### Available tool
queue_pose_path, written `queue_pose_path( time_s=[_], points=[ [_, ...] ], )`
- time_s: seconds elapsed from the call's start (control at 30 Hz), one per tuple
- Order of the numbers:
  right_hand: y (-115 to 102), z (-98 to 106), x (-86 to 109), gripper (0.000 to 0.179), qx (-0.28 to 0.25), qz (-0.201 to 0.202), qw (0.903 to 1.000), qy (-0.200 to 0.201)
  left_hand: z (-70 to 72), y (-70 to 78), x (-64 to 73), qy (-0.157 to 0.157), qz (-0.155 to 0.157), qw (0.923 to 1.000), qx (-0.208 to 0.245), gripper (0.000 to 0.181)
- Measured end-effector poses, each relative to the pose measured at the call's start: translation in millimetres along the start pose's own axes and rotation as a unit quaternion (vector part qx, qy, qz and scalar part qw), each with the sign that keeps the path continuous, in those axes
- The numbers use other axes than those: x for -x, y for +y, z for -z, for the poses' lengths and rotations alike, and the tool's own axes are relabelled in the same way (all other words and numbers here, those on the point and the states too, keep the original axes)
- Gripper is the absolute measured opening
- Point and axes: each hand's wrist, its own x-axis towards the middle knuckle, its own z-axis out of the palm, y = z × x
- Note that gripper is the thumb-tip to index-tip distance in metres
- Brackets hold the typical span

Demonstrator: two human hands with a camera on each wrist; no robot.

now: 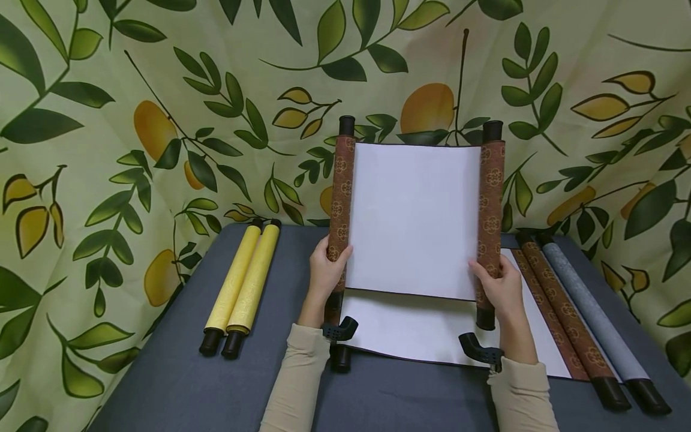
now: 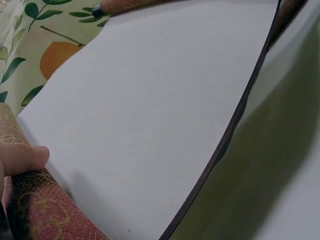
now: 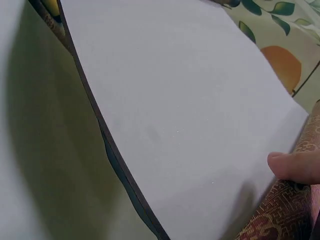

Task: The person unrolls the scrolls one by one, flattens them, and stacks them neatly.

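Note:
A hanging scroll [image 1: 415, 219] is held up, partly unrolled, its blank white sheet stretched between two brown brocade rolls with dark end knobs. My left hand [image 1: 326, 273] grips the left roll, its thumb [image 2: 37, 157] lying along the sheet's edge. Around the right roll my right hand [image 1: 503, 285] is curled, with the thumb [image 3: 287, 165] on the front. A second scroll [image 1: 405, 330] lies unrolled on the table below, partly hidden behind the raised one. The raised sheet's dark lower border [image 2: 220, 145] shows in both wrist views.
Two rolled yellow scrolls [image 1: 251, 282] lie side by side on the left of the grey-blue table cover [image 1: 162, 360]. At the right lie a rolled brown scroll [image 1: 567, 312] and a rolled grey-blue scroll [image 1: 599, 318]. A leaf-patterned cloth [image 1: 227, 168] hangs behind the table.

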Motion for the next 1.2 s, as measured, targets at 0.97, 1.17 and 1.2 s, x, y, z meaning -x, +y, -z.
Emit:
queue_pose_path(
  time_s=[0.97,1.17,1.2],
  points=[
    [2.1,2.4,-1.1,0.062,-0.020,-0.042,0.9985,0.031,-4.3,1.9,1.2,0.036,0.044,0.9979,0.032,0.067],
    [1.5,1.5,-1.0,0.073,-0.038,-0.057,0.9972,0.030,-3.6,2.4,0.5,0.027,0.045,0.9974,0.050,0.077],
    [1.6,1.3,-1.2,0.075,-0.039,-0.057,0.9972,0.029,-3.5,2.5,0.5,0.026,0.045,0.9973,0.051,0.077]
  ],
)
